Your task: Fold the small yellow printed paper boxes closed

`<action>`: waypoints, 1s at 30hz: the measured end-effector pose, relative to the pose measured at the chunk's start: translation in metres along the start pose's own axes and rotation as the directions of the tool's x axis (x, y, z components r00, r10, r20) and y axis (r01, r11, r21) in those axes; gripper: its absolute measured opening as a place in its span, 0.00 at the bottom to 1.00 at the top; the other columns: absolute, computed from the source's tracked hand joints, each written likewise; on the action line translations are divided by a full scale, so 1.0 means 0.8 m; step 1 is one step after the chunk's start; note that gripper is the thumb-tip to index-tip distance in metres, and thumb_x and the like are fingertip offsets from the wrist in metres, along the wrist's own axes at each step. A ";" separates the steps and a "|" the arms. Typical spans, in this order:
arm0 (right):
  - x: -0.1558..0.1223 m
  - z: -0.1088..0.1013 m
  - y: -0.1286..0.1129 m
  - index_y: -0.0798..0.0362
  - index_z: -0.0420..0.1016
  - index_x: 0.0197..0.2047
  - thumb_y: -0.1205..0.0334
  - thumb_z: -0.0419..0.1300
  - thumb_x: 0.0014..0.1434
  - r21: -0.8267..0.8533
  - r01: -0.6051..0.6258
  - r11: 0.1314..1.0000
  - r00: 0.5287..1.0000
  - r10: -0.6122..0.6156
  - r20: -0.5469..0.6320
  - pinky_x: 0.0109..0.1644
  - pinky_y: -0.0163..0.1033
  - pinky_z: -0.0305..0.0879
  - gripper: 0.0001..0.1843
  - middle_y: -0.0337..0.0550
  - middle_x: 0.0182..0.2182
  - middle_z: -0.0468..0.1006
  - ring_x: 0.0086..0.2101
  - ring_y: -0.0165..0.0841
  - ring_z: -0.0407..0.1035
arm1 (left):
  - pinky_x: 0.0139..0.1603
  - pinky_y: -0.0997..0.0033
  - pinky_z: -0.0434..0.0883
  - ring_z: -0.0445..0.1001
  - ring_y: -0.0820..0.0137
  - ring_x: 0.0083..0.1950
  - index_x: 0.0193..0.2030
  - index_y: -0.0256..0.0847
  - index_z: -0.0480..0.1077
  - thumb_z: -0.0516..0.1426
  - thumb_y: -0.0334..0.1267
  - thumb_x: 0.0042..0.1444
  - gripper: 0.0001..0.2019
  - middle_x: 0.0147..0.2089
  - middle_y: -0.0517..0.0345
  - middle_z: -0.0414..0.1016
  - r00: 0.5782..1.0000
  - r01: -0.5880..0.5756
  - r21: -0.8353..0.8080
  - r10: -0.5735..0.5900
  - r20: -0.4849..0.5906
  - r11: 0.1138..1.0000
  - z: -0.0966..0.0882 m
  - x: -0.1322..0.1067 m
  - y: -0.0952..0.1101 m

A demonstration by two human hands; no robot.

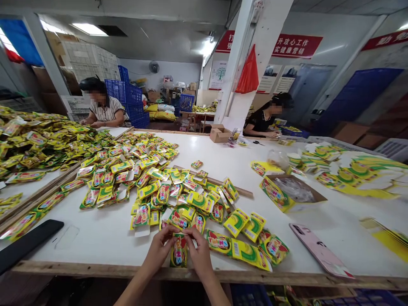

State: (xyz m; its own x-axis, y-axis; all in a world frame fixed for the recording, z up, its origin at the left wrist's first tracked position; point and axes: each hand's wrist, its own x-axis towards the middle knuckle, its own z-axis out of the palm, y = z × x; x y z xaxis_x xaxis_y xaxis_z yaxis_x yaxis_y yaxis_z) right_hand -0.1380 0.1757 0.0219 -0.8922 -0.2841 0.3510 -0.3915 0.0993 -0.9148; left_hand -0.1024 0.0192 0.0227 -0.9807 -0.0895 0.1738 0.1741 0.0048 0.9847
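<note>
My left hand [161, 248] and my right hand [200, 253] meet at the near edge of the white table [105, 238]. Both pinch one small yellow and red candy packet [179, 254], held upright by its top edge. Just beyond my fingers lies a loose heap of the same packets [178, 199], spreading back and left across the table. To the right of my right hand, several packets lie flat [245, 248].
A pink phone [318, 250] lies at the right. An open cardboard display box [291, 193] stands behind it, with stacks of flat yellow cards [350, 172] further right. A black object [27, 242] rests at the left. Two people sit working at the far side.
</note>
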 end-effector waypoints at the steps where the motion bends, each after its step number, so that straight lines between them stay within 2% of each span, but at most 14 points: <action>1: 0.000 -0.001 -0.002 0.51 0.76 0.39 0.60 0.57 0.62 0.003 0.006 1.000 1.000 -0.006 0.014 0.43 0.36 0.67 0.07 0.44 0.38 0.78 0.40 0.36 0.72 | 0.49 0.65 0.71 0.75 0.62 0.46 0.41 0.40 0.71 0.59 0.40 0.56 0.08 0.42 0.52 0.76 1.000 0.002 0.038 -0.002 0.005 0.999 0.000 -0.001 0.001; 4: 0.000 0.001 -0.006 0.51 0.76 0.36 0.60 0.58 0.61 0.020 0.001 1.000 1.000 -0.001 -0.011 0.41 0.35 0.67 0.07 0.44 0.36 0.78 0.38 0.35 0.72 | 0.47 0.66 0.71 0.75 0.63 0.44 0.38 0.40 0.72 0.58 0.41 0.57 0.08 0.40 0.53 0.76 1.000 0.006 0.107 -0.004 -0.015 0.994 0.001 -0.003 0.005; 10: 0.002 0.005 -0.011 0.53 0.76 0.35 0.60 0.60 0.59 -0.025 -0.062 0.998 0.995 0.060 -0.080 0.36 0.34 0.67 0.06 0.42 0.30 0.78 0.31 0.33 0.71 | 0.42 0.69 0.72 0.76 0.65 0.39 0.38 0.39 0.72 0.58 0.41 0.56 0.08 0.37 0.55 0.77 0.996 0.044 0.157 -0.030 -0.088 0.987 0.012 0.001 0.018; 13: 0.008 0.004 -0.018 0.53 0.76 0.34 0.58 0.60 0.59 -0.048 -0.079 0.996 0.994 0.075 -0.078 0.33 0.33 0.66 0.08 0.41 0.28 0.77 0.29 0.33 0.70 | 0.37 0.71 0.71 0.74 0.67 0.34 0.36 0.38 0.73 0.58 0.41 0.55 0.08 0.32 0.57 0.76 0.990 0.061 0.174 -0.037 -0.138 0.983 0.017 0.005 0.020; 15: 0.009 0.003 -0.021 0.53 0.76 0.33 0.56 0.59 0.59 -0.053 -0.085 0.995 0.994 0.082 -0.068 0.33 0.34 0.66 0.09 0.41 0.27 0.77 0.28 0.33 0.70 | 0.38 0.71 0.71 0.74 0.67 0.34 0.36 0.38 0.73 0.58 0.41 0.55 0.08 0.32 0.57 0.76 0.988 0.063 0.169 -0.038 -0.150 0.984 0.016 0.004 0.018; 18: 0.003 0.002 -0.019 0.52 0.76 0.34 0.55 0.59 0.60 -0.023 -0.081 0.996 0.995 0.079 -0.061 0.36 0.35 0.68 0.11 0.42 0.30 0.78 0.31 0.35 0.72 | 0.43 0.68 0.72 0.75 0.65 0.39 0.38 0.39 0.73 0.58 0.42 0.57 0.09 0.37 0.55 0.77 0.994 0.050 0.150 -0.033 -0.108 0.987 0.010 -0.002 0.010; 21: -0.005 0.003 -0.014 0.52 0.77 0.37 0.54 0.59 0.60 0.028 -0.074 0.997 0.996 0.075 -0.039 0.39 0.37 0.70 0.11 0.44 0.33 0.80 0.35 0.37 0.74 | 0.49 0.65 0.71 0.75 0.62 0.46 0.40 0.40 0.74 0.57 0.42 0.58 0.09 0.44 0.52 0.77 0.998 -0.006 0.188 0.019 -0.068 0.982 0.002 -0.010 0.003; 25: -0.008 0.009 -0.014 0.52 0.76 0.38 0.54 0.58 0.61 0.057 -0.106 0.993 0.994 0.108 -0.029 0.40 0.38 0.71 0.11 0.44 0.34 0.80 0.35 0.37 0.75 | 0.50 0.64 0.71 0.75 0.62 0.48 0.42 0.41 0.74 0.55 0.41 0.60 0.09 0.45 0.51 0.77 0.998 -0.050 0.250 0.055 -0.014 0.967 -0.001 -0.014 0.008; 28: -0.016 0.000 -0.022 0.51 0.77 0.37 0.54 0.57 0.61 -0.007 -0.059 0.998 0.990 0.057 -0.132 0.42 0.38 0.71 0.11 0.45 0.35 0.80 0.37 0.38 0.75 | 0.48 0.63 0.72 0.75 0.62 0.47 0.48 0.43 0.72 0.53 0.42 0.62 0.12 0.47 0.50 0.75 0.998 -0.052 0.336 0.064 -0.023 0.941 0.000 -0.010 0.014; 30: -0.031 -0.029 -0.030 0.50 0.77 0.37 0.52 0.57 0.61 -0.114 -0.022 0.993 0.963 -0.009 -0.268 0.44 0.39 0.70 0.12 0.46 0.37 0.80 0.39 0.39 0.74 | 0.50 0.60 0.71 0.73 0.60 0.50 0.53 0.43 0.69 0.53 0.42 0.61 0.15 0.51 0.48 0.72 0.987 -0.060 0.471 0.122 -0.101 0.880 -0.004 -0.003 0.013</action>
State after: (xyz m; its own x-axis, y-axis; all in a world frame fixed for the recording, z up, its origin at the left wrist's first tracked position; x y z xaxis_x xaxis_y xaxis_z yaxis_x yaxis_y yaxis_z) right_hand -0.1114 0.2025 0.0394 -0.9164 -0.0190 0.3999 -0.3945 0.2137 -0.8937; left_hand -0.0980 0.0164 0.0327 -0.9381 -0.1887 0.2905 0.1703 0.4792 0.8610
